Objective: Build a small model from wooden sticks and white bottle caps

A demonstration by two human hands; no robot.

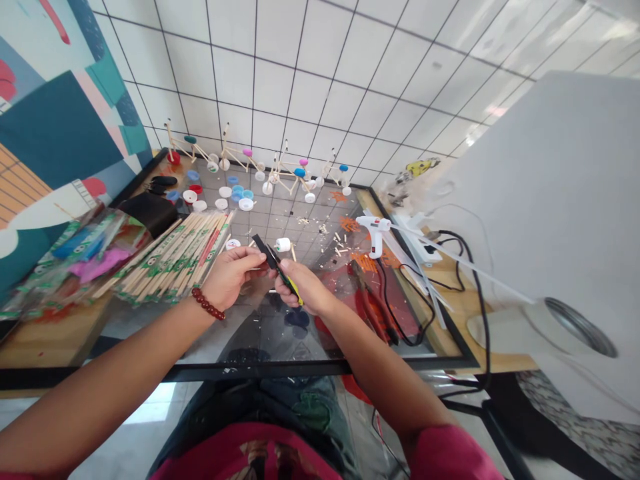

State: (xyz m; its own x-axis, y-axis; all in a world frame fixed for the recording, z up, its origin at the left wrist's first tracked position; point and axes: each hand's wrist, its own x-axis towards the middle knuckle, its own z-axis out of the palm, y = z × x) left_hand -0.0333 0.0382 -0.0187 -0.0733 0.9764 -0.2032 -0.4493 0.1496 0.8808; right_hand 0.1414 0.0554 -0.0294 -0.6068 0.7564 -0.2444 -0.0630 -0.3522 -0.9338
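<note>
One dark strip (261, 247) is pinched between the thumb and fingers of the left hand (229, 272), out over the middle of the glass tabletop (195, 340). The right hand (305, 285) is closed around a black-and-yellow hand tool (299, 293), its dark end close beside the strip; whether the two touch, I cannot tell. A beaded bracelet (207, 305) circles the left wrist. Just beyond the tool sits a small white cylinder (283, 245). Left of the hands lies a broad spread of wrapped wooden sticks (175, 260), with blue, red and white caps (246, 204) farther back. Several little stick models (299, 173) with round wheels stand along the far edge, near the tiled wall (320, 80). To the right, pale offcuts (341, 240) lie scattered, a white glue gun (375, 233) rests beyond red-handled pliers (373, 307), and black cable (423, 337) loops nearby.
</note>
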